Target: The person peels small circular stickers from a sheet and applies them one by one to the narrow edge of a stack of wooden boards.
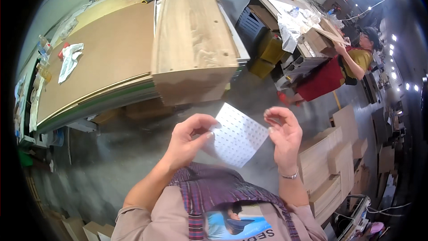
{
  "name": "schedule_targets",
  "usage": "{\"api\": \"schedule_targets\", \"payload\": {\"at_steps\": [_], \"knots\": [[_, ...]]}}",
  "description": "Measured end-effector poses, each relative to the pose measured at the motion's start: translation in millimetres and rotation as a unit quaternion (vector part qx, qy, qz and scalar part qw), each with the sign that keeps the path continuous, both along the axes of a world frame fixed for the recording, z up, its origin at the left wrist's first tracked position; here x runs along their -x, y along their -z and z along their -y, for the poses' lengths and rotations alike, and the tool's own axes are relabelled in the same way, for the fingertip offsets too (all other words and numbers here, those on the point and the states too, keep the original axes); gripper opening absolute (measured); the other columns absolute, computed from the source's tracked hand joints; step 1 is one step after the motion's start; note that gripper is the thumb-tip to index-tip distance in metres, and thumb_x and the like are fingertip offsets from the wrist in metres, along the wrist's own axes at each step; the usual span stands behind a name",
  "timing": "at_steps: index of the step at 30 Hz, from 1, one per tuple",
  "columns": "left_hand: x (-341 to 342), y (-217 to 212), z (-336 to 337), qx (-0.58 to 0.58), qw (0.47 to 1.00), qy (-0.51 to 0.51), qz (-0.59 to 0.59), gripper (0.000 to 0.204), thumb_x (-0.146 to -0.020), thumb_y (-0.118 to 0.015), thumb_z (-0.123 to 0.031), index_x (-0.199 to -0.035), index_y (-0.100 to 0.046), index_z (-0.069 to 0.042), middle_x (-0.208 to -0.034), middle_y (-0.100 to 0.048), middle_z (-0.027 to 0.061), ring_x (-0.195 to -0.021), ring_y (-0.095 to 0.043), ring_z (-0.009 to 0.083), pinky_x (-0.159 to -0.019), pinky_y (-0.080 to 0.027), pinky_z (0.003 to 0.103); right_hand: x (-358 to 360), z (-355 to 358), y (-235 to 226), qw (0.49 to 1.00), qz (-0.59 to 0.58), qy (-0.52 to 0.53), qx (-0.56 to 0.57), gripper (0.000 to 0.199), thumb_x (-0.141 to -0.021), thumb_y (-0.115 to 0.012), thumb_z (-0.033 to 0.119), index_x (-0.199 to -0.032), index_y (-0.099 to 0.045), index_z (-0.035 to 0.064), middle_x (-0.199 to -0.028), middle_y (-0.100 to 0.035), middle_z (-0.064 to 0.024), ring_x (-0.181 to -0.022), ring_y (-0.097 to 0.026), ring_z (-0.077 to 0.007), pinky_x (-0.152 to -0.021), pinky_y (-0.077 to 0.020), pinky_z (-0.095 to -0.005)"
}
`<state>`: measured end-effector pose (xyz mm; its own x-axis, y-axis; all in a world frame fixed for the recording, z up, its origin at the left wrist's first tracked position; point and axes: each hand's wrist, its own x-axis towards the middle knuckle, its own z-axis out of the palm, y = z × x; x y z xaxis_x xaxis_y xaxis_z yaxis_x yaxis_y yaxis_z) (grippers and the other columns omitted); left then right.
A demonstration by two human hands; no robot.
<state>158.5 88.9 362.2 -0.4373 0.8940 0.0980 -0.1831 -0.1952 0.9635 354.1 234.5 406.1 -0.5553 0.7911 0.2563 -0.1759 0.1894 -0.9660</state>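
- Hands apart, one at each side of a white sheet (238, 137), in front of the person's torso and above the floor
- Left hand (191, 136) pinches the sheet's left edge, thumb over it; the other fingertips are partly hidden
- Right hand (285, 134) sits at the sheet's right corner, fingers curled; cannot tell whether thumb and finger grip it or only come close
- Sheet is tilted, with rows of small dark marks, too small to make out
- Bracelet (290, 175) on right wrist; striped apron (214, 189) below, lower part cut off by the frame
- Beyond the hands, a wood-grain box (194, 31) lies on the desk (98, 106); its far end is near the upper edge, underside not visible
- Left of it, a large brown board (111, 40) with a white cloth (70, 61) on top; bottles at far left hard to make out
- Right, a co-worker (327, 73) in a red apron at another work surface, hands on a board, partly hidden
- Lower right, wood-grain panels (318, 160), overlapping; count unclear
- Rim dark, background right blurred
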Motion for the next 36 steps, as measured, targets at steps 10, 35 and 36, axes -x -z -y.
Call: {"api": "schedule_targets", "payload": {"at_steps": [10, 35, 36], "knots": [[172.4, 9.6, 130.1, 0.036, 0.997, 0.06, 0.019, 0.02, -0.087, -0.062, 0.003, -0.107, -0.061, 0.002, -0.091, -0.063, 0.0016, -0.088, -0.058, 0.0077, -0.08, -0.048, 0.023, 200.1, 144.2, 24.9, 0.98, 0.031, -0.11, 0.163, 0.039, -0.082, -0.059, -0.013, -0.119, -0.055, -0.0052, -0.101, -0.063, -0.0096, -0.092, -0.062, -0.0123, -0.082, -0.0516, -0.0247], [351.8, 58.4, 97.9, 0.031, 0.995, 0.003, 0.098, 0.019, -0.095, -0.059, -0.009, -0.111, -0.059, 0.002, -0.101, -0.064, 0.0054, -0.092, -0.059, 0.0101, -0.085, -0.047, 0.025, 400.0, 153.2, 99.5, 0.984, 0.154, -0.026, -0.086, 0.044, -0.085, -0.053, -0.006, -0.128, -0.056, 0.0001, -0.115, -0.063, -0.0179, -0.097, -0.067, -0.0275, -0.08, -0.0564, -0.0356], [361.0, 62.6, 94.7, 0.039, 0.997, -0.029, 0.052, 0.021, -0.094, -0.06, -0.008, -0.113, -0.059, 0.002, -0.103, -0.063, 0.0058, -0.093, -0.058, 0.0096, -0.086, -0.047, 0.025, 402.4, 158.9, 87.2, 0.98, 0.124, -0.017, 0.152, 0.035, -0.093, -0.044, -0.007, -0.124, -0.058, -0.0028, -0.106, -0.066, -0.0153, -0.093, -0.068, -0.0221, -0.076, -0.057, -0.0298]]}}
